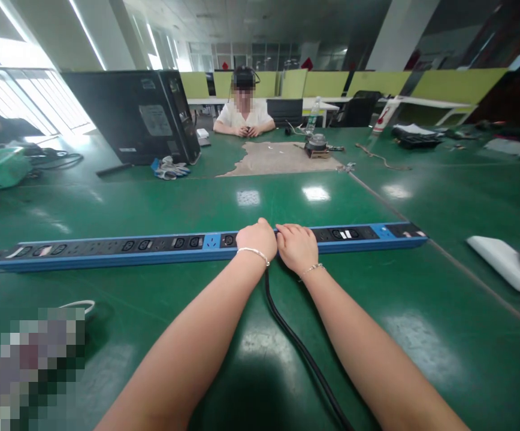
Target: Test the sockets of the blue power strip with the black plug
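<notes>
A long blue and black power strip [174, 245] lies across the green table, with sockets facing up. Both hands are at its middle, side by side. My left hand [258, 238] is closed in a fist over the strip, a bracelet at the wrist. Just right of it, my right hand [298, 245] curls its fingers over the strip's top. A black cable [293, 336] runs from under the hands toward the front edge. What the fingertips press on or grip beneath the hands is hidden.
Beyond the green table [174, 203] sits a person [244, 114]. A black computer case [138, 117] and gloves [170, 168] are at the back left, beside a green basket [6, 170]. A white object [502, 260] lies right; a blurred item [30, 359] is front left.
</notes>
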`<state>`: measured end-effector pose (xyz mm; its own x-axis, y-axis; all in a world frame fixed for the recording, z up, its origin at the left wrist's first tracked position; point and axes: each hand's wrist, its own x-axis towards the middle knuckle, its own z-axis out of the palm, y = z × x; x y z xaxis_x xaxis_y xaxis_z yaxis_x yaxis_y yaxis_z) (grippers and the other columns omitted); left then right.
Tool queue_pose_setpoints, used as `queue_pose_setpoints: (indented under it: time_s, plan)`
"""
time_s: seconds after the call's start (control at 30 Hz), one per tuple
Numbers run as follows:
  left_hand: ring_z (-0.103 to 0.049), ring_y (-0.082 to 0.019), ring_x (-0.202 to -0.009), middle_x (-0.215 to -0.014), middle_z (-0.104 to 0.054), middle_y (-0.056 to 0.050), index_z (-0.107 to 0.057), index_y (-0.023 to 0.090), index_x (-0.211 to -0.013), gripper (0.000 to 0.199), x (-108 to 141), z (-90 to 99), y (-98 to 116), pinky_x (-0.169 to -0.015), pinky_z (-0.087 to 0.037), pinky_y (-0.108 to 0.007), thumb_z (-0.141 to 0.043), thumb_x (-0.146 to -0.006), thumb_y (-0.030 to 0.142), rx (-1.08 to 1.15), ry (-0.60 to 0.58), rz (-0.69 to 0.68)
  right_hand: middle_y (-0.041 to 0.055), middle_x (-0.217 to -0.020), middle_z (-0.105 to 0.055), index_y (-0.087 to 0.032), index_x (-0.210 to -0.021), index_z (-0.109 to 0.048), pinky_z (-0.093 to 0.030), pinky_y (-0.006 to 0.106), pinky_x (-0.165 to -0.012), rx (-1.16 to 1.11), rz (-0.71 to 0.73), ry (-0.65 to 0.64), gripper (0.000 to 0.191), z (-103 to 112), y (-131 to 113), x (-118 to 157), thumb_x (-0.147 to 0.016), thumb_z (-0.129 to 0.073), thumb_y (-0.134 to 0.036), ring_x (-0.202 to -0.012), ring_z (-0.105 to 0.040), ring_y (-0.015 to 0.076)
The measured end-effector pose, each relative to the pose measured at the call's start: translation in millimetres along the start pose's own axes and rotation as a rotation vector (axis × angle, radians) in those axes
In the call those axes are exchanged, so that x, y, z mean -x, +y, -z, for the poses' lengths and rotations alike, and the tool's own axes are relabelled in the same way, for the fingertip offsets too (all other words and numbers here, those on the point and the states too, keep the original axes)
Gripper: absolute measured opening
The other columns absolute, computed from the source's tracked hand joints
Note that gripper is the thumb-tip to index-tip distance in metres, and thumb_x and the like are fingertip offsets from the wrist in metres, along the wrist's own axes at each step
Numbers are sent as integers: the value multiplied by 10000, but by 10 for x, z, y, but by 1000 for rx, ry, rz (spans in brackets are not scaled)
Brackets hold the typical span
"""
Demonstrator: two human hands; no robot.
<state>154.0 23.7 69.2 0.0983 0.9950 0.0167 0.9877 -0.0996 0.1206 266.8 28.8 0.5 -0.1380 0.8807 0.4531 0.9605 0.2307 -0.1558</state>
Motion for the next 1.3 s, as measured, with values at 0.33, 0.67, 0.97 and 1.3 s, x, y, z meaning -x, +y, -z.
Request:
queue_pose_setpoints:
  time_s: [0.33,0.67,0.97,1.3]
  plan:
    - [-674,-231,-818,-839,-683,-156,-495,124,-1015,264,108,131,-9,-720,-488,-322,-379,-863,305,67,117,65,61,-1086,-667,-216,-1061,-653,-288,366,-899,23,-17,86,322,-61,-14,-6,-888,-383,-249,-1024,-541,214]
    - [-648,-213,-837,-897,-688,-103,-517,184,-1081,300,88,619,-970,-747,-472,-321,-380,-870,347,148,111,150,55,-1082,-671,-221,-1048,-664,-285,359,-891,14,-16,110,327,-77,-3,-4,-878,-386,-250,-1005,-545,209]
    - [-636,-231,-893,-946,-690,-82,-578,238,-1018,296,238,173,-1453,-757,-465,-319,-399,-840,392,117,42,171,53,-1059,-678,-214,-1043,-666,-279,357,-886,-2,-17,125,326,-101,7,-12,-872,-390,-246,-1003,-543,214]
    - [-645,-256,-887,-912,-699,-114,-600,195,-960,290,56,272,-1234,-765,-476,-342,-422,-804,363,-99,-14,125,55,-1058,-677,-208,-1038,-667,-275,357,-890,-24,-23,122,324,-102,9,-14,-868,-393,-243,-1004,-541,212]
